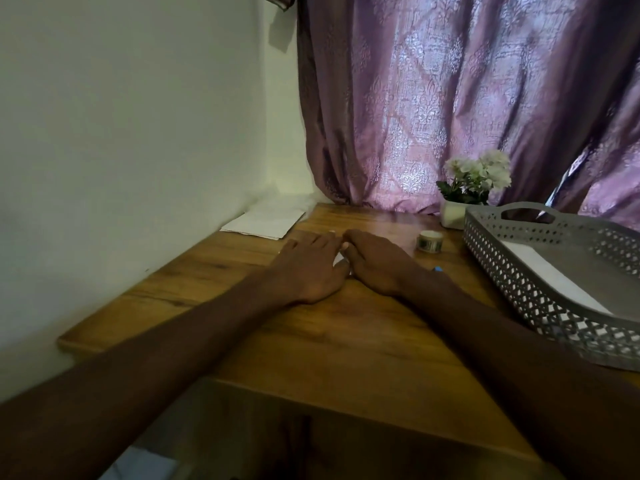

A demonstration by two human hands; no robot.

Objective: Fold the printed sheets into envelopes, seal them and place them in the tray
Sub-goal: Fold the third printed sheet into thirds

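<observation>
Left hand point(311, 268) and right hand point(375, 263) press flat on the folded sheet point(338, 260), gripping nothing; uneven pressure could skew the crease, tray point(519, 271) waiting at three o'clock.

2 bare forearms in view, no sleeves visible up to the frame edge. No watch, bracelet or glove on either. Left hand point(311, 268): bare, no ring that I can make out; short nails, pale at the tips. Right hand point(375, 263): bare too, nails short, no ring seen. Small blue bit point(438, 269) shows at the right wrist's outer edge; can't tell if it's worn or just lying behind the wrist. Lighting is dim and the frame is soft, so finer detail on fingers and knuckles isn't readable. Nothing of the torso or clothing shows.
</observation>
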